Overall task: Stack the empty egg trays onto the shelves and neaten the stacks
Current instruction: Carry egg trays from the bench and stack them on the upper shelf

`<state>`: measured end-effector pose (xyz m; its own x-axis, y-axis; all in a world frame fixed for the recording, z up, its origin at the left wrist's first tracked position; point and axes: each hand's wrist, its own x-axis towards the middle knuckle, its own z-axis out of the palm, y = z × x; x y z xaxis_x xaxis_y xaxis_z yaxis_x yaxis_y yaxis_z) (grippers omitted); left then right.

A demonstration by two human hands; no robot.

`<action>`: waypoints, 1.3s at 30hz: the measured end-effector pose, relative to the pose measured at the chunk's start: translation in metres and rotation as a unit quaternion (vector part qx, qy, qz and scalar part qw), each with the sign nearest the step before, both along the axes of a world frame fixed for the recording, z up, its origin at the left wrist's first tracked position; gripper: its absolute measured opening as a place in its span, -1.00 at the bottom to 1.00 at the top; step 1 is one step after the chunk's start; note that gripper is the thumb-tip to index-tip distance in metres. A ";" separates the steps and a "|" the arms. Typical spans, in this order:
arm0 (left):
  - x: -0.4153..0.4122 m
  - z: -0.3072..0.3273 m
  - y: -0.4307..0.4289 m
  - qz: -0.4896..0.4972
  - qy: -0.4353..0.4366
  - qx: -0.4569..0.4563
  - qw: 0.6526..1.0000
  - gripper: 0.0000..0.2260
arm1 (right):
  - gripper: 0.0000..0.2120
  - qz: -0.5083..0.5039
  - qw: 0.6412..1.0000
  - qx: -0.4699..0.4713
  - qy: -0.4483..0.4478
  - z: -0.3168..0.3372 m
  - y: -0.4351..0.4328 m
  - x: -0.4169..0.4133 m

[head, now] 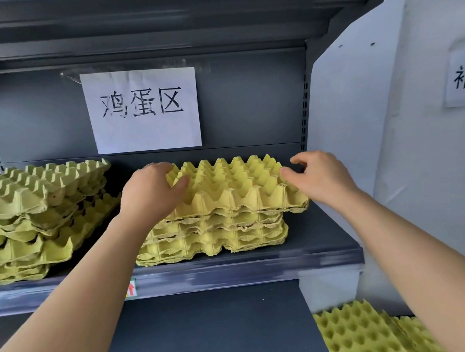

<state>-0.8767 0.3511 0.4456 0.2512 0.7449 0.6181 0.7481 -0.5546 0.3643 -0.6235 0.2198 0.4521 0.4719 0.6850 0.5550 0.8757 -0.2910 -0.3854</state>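
Up on the dark shelf (323, 241): a middle stack (215, 230) of yellow egg trays, its top tray (234, 186) sitting a little askew, overhanging to the right of the trays beneath. Left hand (151, 193) clasping that top tray at its left edge, fingers curled over the far rim, thumb pressed on the peaks. Right hand (320, 176) at the tray's right edge, fingers loosely bent and spread, fingertips touching or just beside the rim; no firm grip, contact hard to tell. Further left on the same shelf, a taller left stack (39, 213), uneven, upper trays shifted against the lower ones. Behind, taped to the back panel, a white paper sign (144, 110) with three printed characters. Bottom right, below the shelf, more yellow trays (368, 330) lying peaks up.
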 end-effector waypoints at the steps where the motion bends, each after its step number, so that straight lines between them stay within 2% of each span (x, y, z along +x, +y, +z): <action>1: 0.008 0.002 -0.007 -0.015 0.007 0.022 1.000 -0.55 | -0.52 -0.003 1.000 0.002 -0.001 0.001 -0.006 0.002; 6: 0.067 -0.002 -0.058 -0.109 0.033 0.084 0.990 -0.59 | -0.56 -0.027 0.999 0.015 -0.010 -0.009 -0.055 0.024; 11: 0.150 -0.027 -0.116 -0.238 0.032 0.113 0.964 -0.62 | -0.59 -0.075 0.997 0.003 -0.008 -0.036 -0.127 0.072; 18: 0.297 -0.084 -0.212 -0.370 0.052 0.088 0.923 -0.52 | -0.60 -0.172 0.983 -0.051 0.031 -0.096 -0.247 0.188; 25: 0.456 -0.162 -0.300 -0.420 0.120 -0.015 0.899 -0.61 | -0.59 -0.250 0.951 -0.157 0.095 -0.161 -0.361 0.325; 29: 0.540 -0.209 -0.332 -0.420 0.186 -0.060 0.886 -0.61 | -0.63 -0.282 0.931 -0.184 0.138 -0.201 -0.406 0.396; 32: 0.598 -0.244 -0.346 -0.419 0.237 -0.082 0.873 -0.64 | -0.63 -0.309 0.914 -0.199 0.173 -0.235 -0.431 0.448; 39: 0.737 -0.315 -0.355 -0.419 0.280 -0.159 0.849 -0.64 | -0.63 -0.332 0.888 -0.223 0.229 -0.313 -0.454 0.584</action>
